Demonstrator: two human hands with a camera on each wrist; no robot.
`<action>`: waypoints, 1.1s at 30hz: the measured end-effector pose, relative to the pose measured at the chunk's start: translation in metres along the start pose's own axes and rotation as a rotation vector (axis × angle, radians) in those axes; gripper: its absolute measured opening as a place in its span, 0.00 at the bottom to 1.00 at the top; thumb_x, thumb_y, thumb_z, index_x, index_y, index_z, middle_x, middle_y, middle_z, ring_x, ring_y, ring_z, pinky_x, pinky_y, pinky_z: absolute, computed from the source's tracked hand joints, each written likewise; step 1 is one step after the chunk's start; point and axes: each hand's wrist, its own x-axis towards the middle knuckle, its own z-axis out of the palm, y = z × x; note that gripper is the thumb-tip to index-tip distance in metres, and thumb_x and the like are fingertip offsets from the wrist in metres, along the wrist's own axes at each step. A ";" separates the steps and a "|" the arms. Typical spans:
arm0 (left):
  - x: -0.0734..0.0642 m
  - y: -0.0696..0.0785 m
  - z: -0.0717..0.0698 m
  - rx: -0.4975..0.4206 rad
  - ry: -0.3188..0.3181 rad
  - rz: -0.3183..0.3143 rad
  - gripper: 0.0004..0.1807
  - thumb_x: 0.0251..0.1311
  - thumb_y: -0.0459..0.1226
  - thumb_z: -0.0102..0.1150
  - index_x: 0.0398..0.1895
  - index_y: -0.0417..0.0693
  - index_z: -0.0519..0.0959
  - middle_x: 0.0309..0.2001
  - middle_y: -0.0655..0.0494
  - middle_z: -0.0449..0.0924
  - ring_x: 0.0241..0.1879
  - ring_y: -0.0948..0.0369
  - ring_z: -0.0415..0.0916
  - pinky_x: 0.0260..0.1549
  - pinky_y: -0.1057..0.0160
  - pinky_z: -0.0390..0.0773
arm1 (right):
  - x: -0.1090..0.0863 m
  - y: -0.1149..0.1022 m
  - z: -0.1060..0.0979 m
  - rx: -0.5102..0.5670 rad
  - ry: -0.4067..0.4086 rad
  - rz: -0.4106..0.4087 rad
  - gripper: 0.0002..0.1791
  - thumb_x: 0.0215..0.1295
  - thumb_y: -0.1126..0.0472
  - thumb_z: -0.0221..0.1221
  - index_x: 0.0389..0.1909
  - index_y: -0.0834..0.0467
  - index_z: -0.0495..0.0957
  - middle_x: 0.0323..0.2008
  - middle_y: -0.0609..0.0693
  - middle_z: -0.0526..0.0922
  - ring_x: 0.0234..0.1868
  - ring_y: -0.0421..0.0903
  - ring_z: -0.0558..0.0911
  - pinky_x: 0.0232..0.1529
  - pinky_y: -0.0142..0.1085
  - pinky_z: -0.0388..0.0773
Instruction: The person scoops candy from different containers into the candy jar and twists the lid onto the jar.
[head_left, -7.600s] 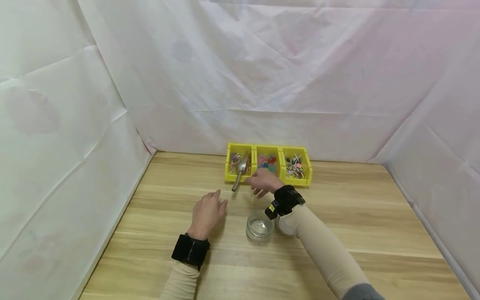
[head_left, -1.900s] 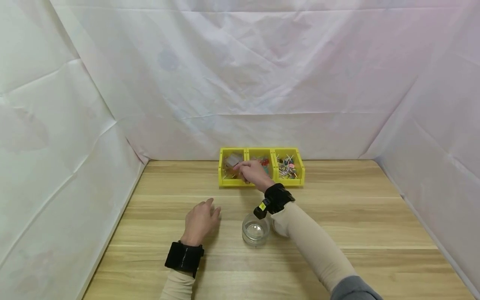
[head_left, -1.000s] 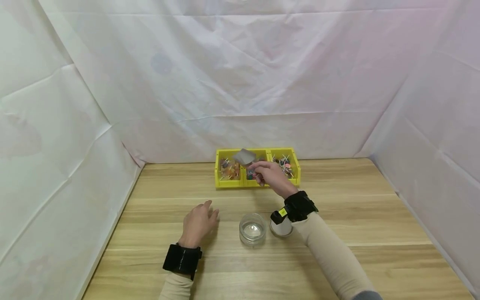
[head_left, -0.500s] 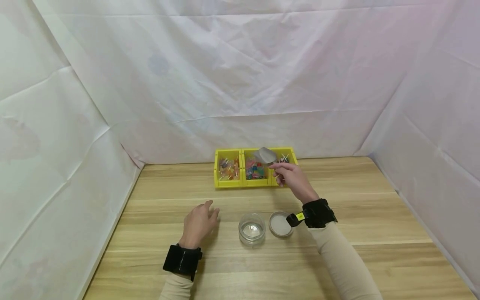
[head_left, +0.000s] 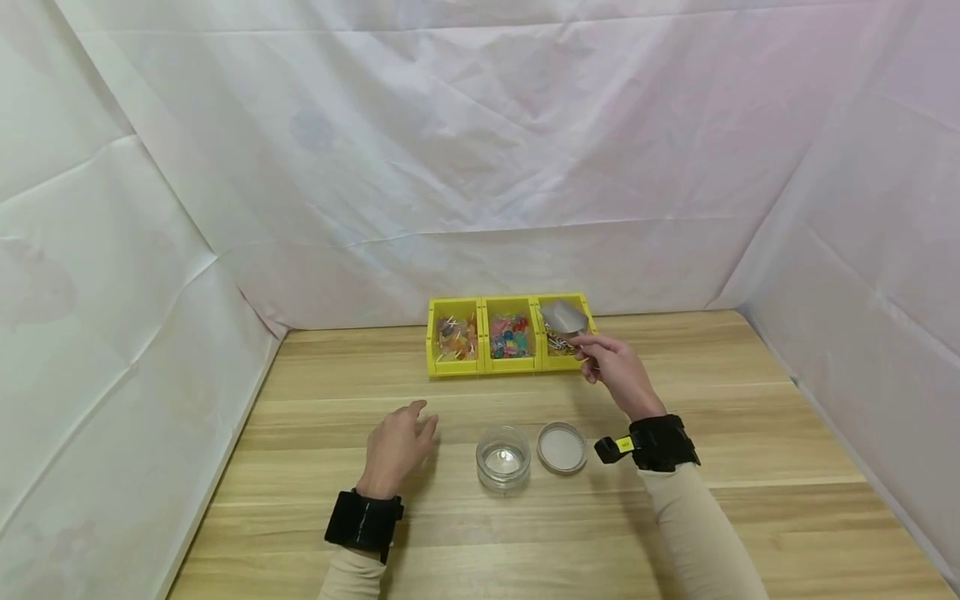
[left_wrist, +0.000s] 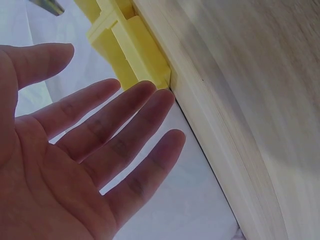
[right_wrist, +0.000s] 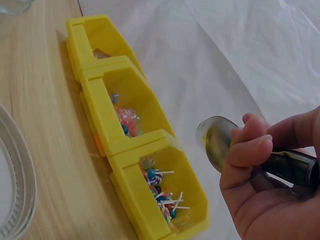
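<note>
My right hand [head_left: 621,379] grips the handle of a metal scoop [head_left: 565,318] and holds it above the right-hand compartment of the yellow bins [head_left: 456,367]. In the right wrist view, the fingers curl round the dark, shiny handle, and the scoop's bowl [right_wrist: 217,142] is raised beside that compartment. Small lollipops [right_wrist: 167,200] with white sticks lie in it. My left hand [head_left: 393,452] hovers over the table's left half with fingers spread and nothing in the palm. In front of the bins stands a clear glass jar [head_left: 503,482], with no candy visible inside.
A round lid [head_left: 562,448] lies just right of the jar. Colourful wrapped candies [head_left: 510,337] fill the middle compartment, and lollipops [head_left: 455,340] the left one. White cloth [head_left: 480,150] hangs behind and on both sides of the wooden table [head_left: 480,550].
Earlier the scoop rested in the left compartment. My right hand has since taken it and carried it rightward across the bins to the right one. The left hand stays nearly in place.
</note>
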 end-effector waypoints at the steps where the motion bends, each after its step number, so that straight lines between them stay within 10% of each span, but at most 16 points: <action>1: 0.000 0.000 0.000 -0.001 0.000 0.003 0.21 0.67 0.43 0.60 0.55 0.36 0.80 0.46 0.39 0.85 0.38 0.50 0.84 0.29 0.52 0.83 | -0.004 -0.004 -0.001 0.018 -0.012 -0.001 0.25 0.71 0.43 0.56 0.61 0.53 0.77 0.49 0.60 0.76 0.33 0.51 0.73 0.26 0.42 0.70; 9: 0.000 0.001 0.002 -0.025 -0.014 0.012 0.21 0.68 0.43 0.59 0.55 0.37 0.80 0.47 0.40 0.85 0.41 0.48 0.84 0.30 0.52 0.83 | -0.066 -0.122 0.033 -0.082 -0.010 0.139 0.20 0.79 0.55 0.47 0.62 0.62 0.74 0.43 0.54 0.77 0.34 0.46 0.73 0.30 0.35 0.73; 21: 0.002 0.002 0.004 -0.043 -0.053 -0.003 0.22 0.68 0.45 0.59 0.56 0.37 0.80 0.48 0.40 0.84 0.43 0.49 0.84 0.29 0.54 0.82 | -0.050 -0.072 0.008 -0.046 -0.058 0.069 0.19 0.77 0.53 0.50 0.59 0.59 0.77 0.44 0.62 0.78 0.32 0.47 0.73 0.30 0.43 0.69; 33: 0.002 0.004 0.007 -0.144 -0.087 0.038 0.21 0.69 0.43 0.58 0.58 0.39 0.79 0.48 0.40 0.84 0.47 0.47 0.83 0.44 0.46 0.83 | -0.057 -0.103 0.020 -0.175 0.003 0.238 0.19 0.78 0.60 0.45 0.61 0.63 0.75 0.42 0.56 0.78 0.33 0.44 0.74 0.35 0.39 0.76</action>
